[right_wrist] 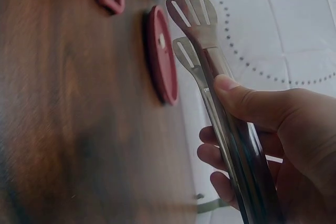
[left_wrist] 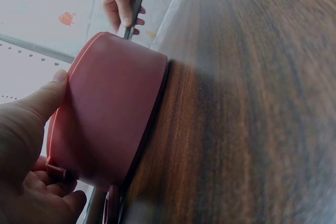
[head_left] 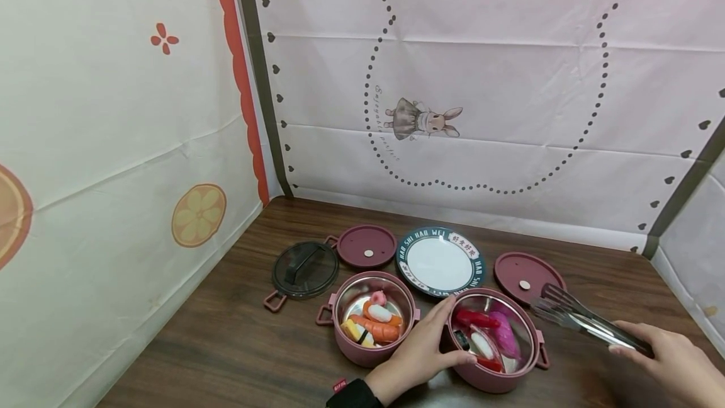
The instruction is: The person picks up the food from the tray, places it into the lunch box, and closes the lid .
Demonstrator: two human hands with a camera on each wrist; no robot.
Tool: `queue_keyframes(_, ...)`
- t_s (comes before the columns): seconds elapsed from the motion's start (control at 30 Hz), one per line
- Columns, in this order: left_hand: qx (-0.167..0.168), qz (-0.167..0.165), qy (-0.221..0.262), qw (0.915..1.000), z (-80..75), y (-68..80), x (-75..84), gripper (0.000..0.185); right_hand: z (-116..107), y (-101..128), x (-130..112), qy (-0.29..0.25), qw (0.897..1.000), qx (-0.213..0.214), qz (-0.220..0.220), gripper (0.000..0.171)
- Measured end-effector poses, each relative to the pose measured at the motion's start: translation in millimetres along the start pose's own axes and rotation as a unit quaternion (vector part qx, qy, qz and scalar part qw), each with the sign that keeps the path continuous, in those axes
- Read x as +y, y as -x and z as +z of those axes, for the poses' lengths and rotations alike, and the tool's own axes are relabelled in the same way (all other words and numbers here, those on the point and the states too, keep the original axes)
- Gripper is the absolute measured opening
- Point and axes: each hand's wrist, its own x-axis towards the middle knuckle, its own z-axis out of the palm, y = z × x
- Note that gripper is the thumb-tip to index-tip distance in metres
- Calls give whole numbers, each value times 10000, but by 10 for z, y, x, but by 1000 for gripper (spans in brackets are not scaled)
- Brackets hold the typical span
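Note:
My left hand [head_left: 418,350] grips the near-left side of the right-hand pink pot [head_left: 494,381]. In the left wrist view its thumb lies on the pot's outer wall by the rim, and its fingers are curled about the side handle [left_wrist: 55,170]. Inside that pot lie red, white and purple toy food pieces, among them a purple piece [head_left: 504,335]. To the right, my right hand [head_left: 665,357] holds metal tongs [head_left: 591,323] by their arms. The tongs' slotted tips [right_wrist: 195,17] stand slightly apart with nothing between them, near the pot's right side.
Left of my left hand stands another pink pot [head_left: 362,352] with orange, yellow and white toy food. Behind are a dark lidded pan [head_left: 311,276], a maroon lid [head_left: 362,241], a blue-rimmed plate [head_left: 438,263] and a second maroon lid [head_left: 523,266]. Cloth walls [head_left: 498,80] border the brown table [head_left: 226,345].

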Motion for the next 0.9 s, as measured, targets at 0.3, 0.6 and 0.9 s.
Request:
queue_keyframes(0.3, -23, -29, 19, 10000, -13, 5, 17, 93, 157, 57, 150, -241, 9994, -240, 45, 62)
queue_keyframes(0.6, 26, 25, -19, 10000, 11, -3, -5, 93, 221, 87, 209, -318, 9967, -718, 229, 62)
queue_keyframes(0.9, 56, 78, -34, 9999, 24, -9, -18, 93, 318, 78, 282, -183, 9923, -1216, 169, 72)
